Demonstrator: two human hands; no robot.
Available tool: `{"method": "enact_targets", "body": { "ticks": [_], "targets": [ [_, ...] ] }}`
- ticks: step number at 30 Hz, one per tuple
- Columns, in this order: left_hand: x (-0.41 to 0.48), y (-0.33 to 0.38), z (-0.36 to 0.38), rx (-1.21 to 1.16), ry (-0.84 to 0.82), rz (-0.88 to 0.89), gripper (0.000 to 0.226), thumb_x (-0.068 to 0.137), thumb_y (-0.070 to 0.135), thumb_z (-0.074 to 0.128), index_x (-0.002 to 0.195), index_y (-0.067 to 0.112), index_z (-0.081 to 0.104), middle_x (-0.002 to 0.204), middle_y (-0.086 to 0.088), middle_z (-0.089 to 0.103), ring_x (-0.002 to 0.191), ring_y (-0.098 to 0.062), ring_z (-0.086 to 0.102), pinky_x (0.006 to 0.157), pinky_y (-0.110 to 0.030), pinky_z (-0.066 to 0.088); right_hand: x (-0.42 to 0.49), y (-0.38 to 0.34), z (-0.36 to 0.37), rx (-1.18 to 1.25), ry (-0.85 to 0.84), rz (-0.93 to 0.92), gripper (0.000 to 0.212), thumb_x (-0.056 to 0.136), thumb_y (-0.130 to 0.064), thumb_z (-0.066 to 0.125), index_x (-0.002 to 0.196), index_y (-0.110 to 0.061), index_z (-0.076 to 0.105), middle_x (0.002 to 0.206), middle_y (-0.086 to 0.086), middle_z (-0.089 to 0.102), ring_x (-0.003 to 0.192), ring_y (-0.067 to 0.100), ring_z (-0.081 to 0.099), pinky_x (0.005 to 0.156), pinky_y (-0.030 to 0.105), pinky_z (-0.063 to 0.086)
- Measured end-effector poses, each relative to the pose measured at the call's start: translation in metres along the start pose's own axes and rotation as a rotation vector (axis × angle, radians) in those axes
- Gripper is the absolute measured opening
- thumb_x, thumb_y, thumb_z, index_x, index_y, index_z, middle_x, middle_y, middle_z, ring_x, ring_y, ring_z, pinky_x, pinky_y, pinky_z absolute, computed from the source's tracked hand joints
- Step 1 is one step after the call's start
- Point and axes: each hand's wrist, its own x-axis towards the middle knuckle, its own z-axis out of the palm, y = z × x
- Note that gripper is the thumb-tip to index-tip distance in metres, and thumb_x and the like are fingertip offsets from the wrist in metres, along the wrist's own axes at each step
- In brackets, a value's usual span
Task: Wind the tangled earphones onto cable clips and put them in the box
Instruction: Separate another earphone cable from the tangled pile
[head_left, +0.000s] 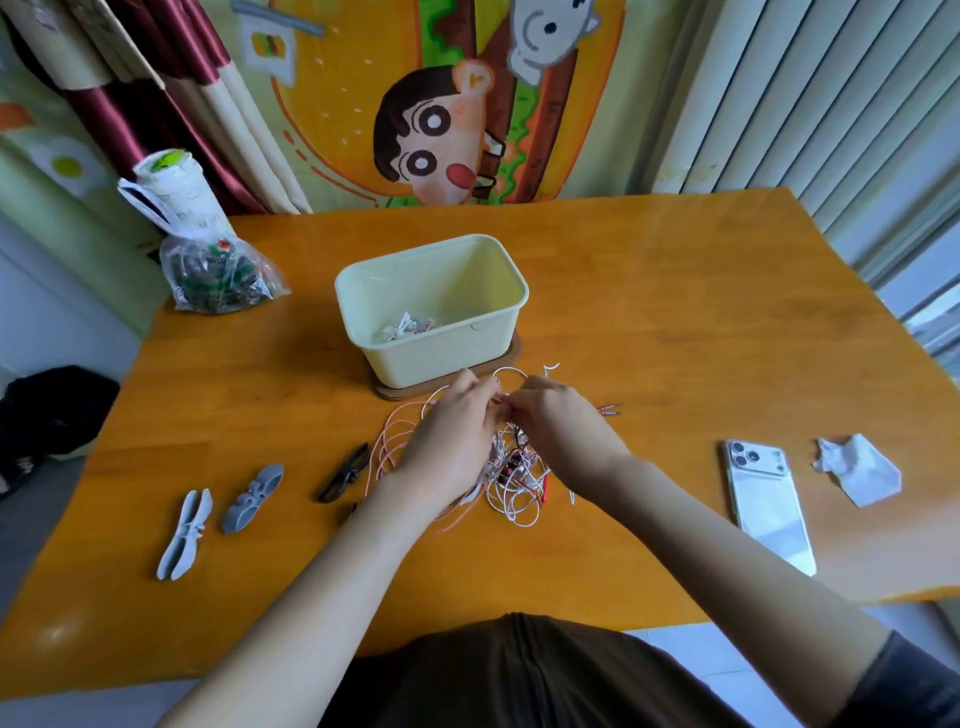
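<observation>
Front-left of the pale cream rectangular plastic box (431, 306), grey winged plastic cable clips (185, 535) laid ready for winding; just in front of it, left hand (447, 436) and right hand (556, 421) pinching tangled white-and-pink earphone cords (511, 478), probably teasing knots loose

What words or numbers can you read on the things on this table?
No text here can be read.
Clear plastic bag: red and green print, too blurred to read.
White wrapper behind it: faint print, too blurred to read.
Phone and box: no lettering shows.
</observation>
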Motion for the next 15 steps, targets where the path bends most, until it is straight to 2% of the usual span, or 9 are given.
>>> {"method": "enact_targets", "body": {
  "ticks": [2, 4, 6, 8, 10, 15],
  "targets": [
    [0.000, -0.005, -0.001, 0.043, 0.015, -0.016, 0.024, 0.100, 0.023, 0.045, 0.097, 0.007, 0.063, 0.096, -0.005, 0.049, 0.087, -0.026, 0.054, 0.080, -0.045, 0.045, -0.001, 0.004, 0.004, 0.072, -0.014, -0.011, 0.018, 0.095, -0.014, 0.054, 0.100, -0.004, 0.068, 0.089, 0.007, 0.054, 0.083, 0.028, 0.057, 0.067, 0.024, 0.033],
    [0.000, -0.005, -0.004, 0.007, 0.063, -0.001, 0.026, 0.100, 0.021, 0.044, 0.086, 0.010, 0.062, 0.090, 0.000, 0.050, 0.084, -0.023, 0.053, 0.077, -0.043, 0.046, -0.002, 0.009, 0.008, 0.122, -0.016, -0.007, 0.014, 0.091, -0.010, 0.059, 0.099, -0.004, 0.069, 0.091, 0.008, 0.058, 0.082, 0.025, 0.058, 0.071, 0.023, 0.037],
    [0.000, -0.002, -0.010, -0.082, 0.142, 0.032, 0.026, 0.099, 0.014, 0.043, 0.077, 0.013, 0.059, 0.085, 0.006, 0.053, 0.081, -0.016, 0.053, 0.074, -0.033, 0.045, -0.004, 0.019, 0.013, 0.143, -0.021, 0.014, 0.012, 0.089, -0.007, 0.061, 0.097, -0.004, 0.069, 0.094, 0.010, 0.062, 0.083, 0.024, 0.060, 0.074, 0.026, 0.043],
    [0.000, 0.003, -0.021, -0.170, 0.235, 0.041, 0.027, 0.098, 0.009, 0.043, 0.076, 0.014, 0.057, 0.079, 0.010, 0.054, 0.073, -0.005, 0.051, 0.064, -0.016, 0.039, -0.006, 0.033, 0.019, 0.165, -0.042, 0.077, 0.011, 0.088, -0.004, 0.061, 0.095, -0.003, 0.069, 0.095, 0.010, 0.063, 0.085, 0.024, 0.060, 0.075, 0.024, 0.043],
    [0.001, 0.009, -0.032, -0.240, 0.324, 0.043, 0.027, 0.099, 0.009, 0.043, 0.076, 0.013, 0.056, 0.074, 0.013, 0.054, 0.065, 0.002, 0.049, 0.056, -0.009, 0.033, -0.011, 0.050, 0.025, 0.169, -0.072, 0.164, 0.011, 0.087, -0.004, 0.063, 0.095, -0.002, 0.070, 0.095, 0.012, 0.064, 0.086, 0.026, 0.061, 0.076, 0.024, 0.043],
    [-0.001, 0.016, -0.045, -0.358, 0.452, 0.059, 0.030, 0.101, 0.014, 0.040, 0.077, 0.007, 0.056, 0.074, 0.003, 0.059, 0.066, -0.003, 0.049, 0.059, -0.015, 0.040, -0.026, 0.084, 0.033, 0.114, -0.139, 0.392, 0.011, 0.086, -0.008, 0.063, 0.093, -0.007, 0.072, 0.095, 0.012, 0.069, 0.092, 0.029, 0.062, 0.079, 0.033, 0.046]
  ]
}}
